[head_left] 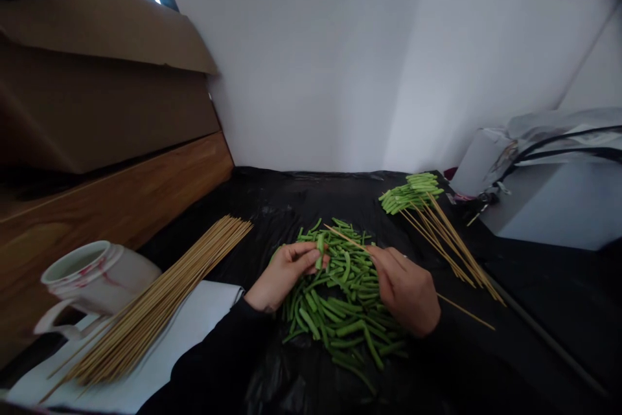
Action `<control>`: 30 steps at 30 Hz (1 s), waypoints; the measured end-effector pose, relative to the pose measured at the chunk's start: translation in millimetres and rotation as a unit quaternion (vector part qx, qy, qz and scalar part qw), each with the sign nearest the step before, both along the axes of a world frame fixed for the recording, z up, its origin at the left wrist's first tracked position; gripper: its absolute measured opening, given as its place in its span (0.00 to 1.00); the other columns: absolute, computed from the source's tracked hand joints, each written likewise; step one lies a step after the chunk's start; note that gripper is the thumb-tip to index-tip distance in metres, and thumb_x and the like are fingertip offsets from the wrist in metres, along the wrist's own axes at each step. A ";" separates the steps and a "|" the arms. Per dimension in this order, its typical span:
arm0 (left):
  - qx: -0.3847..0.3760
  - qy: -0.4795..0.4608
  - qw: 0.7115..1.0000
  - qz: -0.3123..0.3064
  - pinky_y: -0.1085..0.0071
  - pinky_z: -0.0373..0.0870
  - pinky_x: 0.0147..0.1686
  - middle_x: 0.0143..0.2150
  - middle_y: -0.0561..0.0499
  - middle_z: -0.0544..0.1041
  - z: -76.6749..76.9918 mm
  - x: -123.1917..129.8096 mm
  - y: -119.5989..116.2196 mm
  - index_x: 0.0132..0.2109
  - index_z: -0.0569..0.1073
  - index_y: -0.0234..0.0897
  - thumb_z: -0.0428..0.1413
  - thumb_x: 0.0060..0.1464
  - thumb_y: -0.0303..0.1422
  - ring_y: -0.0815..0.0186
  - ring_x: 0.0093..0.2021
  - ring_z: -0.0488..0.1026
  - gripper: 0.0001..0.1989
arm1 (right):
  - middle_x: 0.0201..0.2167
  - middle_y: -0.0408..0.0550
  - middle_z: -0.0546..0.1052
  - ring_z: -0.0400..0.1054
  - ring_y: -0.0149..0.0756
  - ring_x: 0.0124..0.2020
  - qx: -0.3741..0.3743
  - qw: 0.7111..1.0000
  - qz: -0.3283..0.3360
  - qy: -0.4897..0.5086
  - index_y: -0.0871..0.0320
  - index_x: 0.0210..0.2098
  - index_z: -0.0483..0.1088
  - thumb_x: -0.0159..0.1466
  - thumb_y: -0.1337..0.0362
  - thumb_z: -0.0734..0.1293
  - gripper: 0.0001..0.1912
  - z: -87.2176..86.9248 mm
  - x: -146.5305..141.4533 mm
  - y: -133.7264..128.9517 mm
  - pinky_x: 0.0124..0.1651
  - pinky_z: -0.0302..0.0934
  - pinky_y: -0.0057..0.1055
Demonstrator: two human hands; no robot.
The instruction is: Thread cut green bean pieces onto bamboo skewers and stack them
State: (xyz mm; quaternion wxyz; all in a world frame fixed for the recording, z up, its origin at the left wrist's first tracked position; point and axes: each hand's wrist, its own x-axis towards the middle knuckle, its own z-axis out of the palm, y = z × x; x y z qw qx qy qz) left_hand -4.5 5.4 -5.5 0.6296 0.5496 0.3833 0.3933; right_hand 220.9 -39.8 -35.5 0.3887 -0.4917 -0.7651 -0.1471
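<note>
"What does the head view show of the left hand?"

"The left hand (pixel 284 274) pinches a short, light-green, stem-like piece (pixel 319 250) between thumb and fingers, over the near side of the black plastic sheet (pixel 286 191)."

"And the right?"

"The right hand (pixel 408 287) is closed around a thin, pale-brown wooden skewer (pixel 347 237). Its tip points toward the left hand, close to the held piece; I can't tell if they touch. The other end sticks out behind the hand."

"What's beneath them?"

"A loose heap of cut green stems (pixel 347 331), spread on the sheet."

"Anything to the sides?"

"Over on the right, green pieces in a tight cluster (pixel 411 193), with several bare skewer ends (pixel 449 240) fanning toward us. Beyond that, a pale grey-white box (pixel 549 198). On the left, a thick bundle of wooden skewers (pixel 165 302) lies across a flat white sheet (pixel 207 318), beside a white mug with reddish marks (pixel 104 282). A big brown cardboard box (pixel 111 104) sits behind the mug."
</note>
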 end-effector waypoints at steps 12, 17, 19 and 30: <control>-0.122 -0.158 0.977 0.073 0.77 0.68 0.36 0.36 0.48 0.78 2.0 -5.3 3.1 0.40 0.80 0.33 0.66 0.46 0.31 0.72 0.35 0.73 0.13 | 0.28 0.45 0.72 0.67 0.30 0.31 -0.013 0.997 0.021 -0.071 0.59 0.52 0.70 0.66 0.72 0.56 0.19 -0.9 -4.1 -4.0 0.36 0.57 0.26; -0.127 -0.170 0.973 0.088 0.78 0.68 0.35 0.35 0.48 0.78 1.2 -5.4 4.2 0.38 0.80 0.32 0.68 0.43 0.30 0.72 0.35 0.73 0.13 | 0.27 0.46 0.72 0.67 0.29 0.31 -0.007 0.997 0.017 -0.070 0.60 0.52 0.70 0.66 0.72 0.55 0.19 -1.4 -4.2 -3.8 0.36 0.57 0.25; -0.130 -0.168 0.973 0.093 0.78 0.68 0.34 0.35 0.48 0.79 1.1 -5.2 4.3 0.38 0.80 0.33 0.68 0.42 0.30 0.72 0.35 0.73 0.12 | 0.27 0.45 0.72 0.67 0.29 0.31 -0.007 0.998 0.018 -0.067 0.60 0.53 0.70 0.66 0.72 0.55 0.19 -1.8 -4.1 -3.6 0.35 0.57 0.25; -0.114 -0.136 0.976 0.129 0.77 0.66 0.34 0.36 0.48 0.80 -0.5 -3.2 3.8 0.38 0.80 0.34 0.68 0.41 0.29 0.71 0.35 0.72 0.14 | 0.27 0.45 0.72 0.66 0.29 0.31 -0.009 0.997 0.014 -0.077 0.59 0.52 0.70 0.66 0.72 0.55 0.19 -3.3 -3.0 -3.4 0.34 0.57 0.26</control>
